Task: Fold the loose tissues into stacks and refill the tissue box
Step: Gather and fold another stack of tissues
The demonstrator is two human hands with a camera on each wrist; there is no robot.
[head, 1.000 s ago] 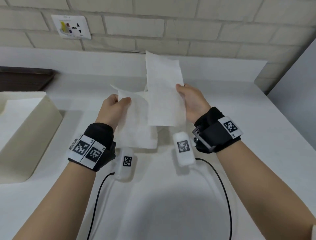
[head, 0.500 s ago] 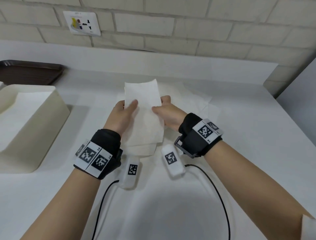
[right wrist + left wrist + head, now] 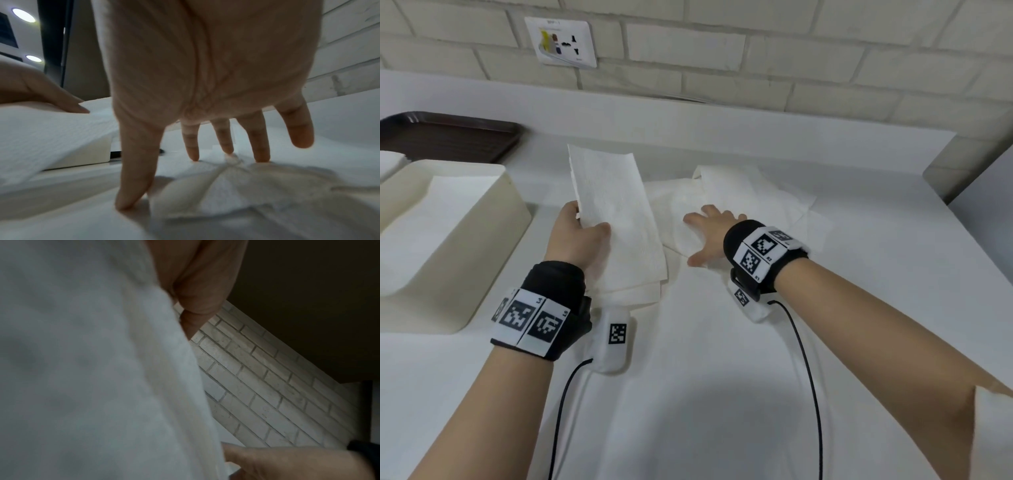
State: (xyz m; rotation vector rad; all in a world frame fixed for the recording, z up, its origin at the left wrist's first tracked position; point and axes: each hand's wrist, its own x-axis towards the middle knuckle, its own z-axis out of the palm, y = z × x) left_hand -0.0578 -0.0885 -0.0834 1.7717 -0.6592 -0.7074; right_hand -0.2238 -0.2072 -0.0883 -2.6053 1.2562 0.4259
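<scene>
A folded stack of white tissues (image 3: pixel 616 222) is held up off the counter by my left hand (image 3: pixel 577 233), thumb on top and fingers beneath; the left wrist view is mostly filled by that folded stack (image 3: pixel 92 369). My right hand (image 3: pixel 705 233) lies spread, fingers straight, on the loose tissues (image 3: pixel 756 195) spread out on the counter to the right. In the right wrist view its fingertips (image 3: pixel 193 155) touch a crumpled loose tissue (image 3: pixel 236 186). The cream tissue box (image 3: pixel 448 240) stands at the left, white tissue showing in its top.
A dark brown tray (image 3: pixel 448 137) sits at the back left by the wall. A socket plate (image 3: pixel 561 41) is on the brick wall. A raised ledge (image 3: pixel 722 130) runs along the back, and a grey panel (image 3: pixel 989 192) stands at the right. Black cables (image 3: pixel 808 377) trail from both wrists.
Both hands held one tissue up a second ago, then brought it folded together. Now my right hand has let go and moved right onto the loose tissues; the left keeps the folded stack.
</scene>
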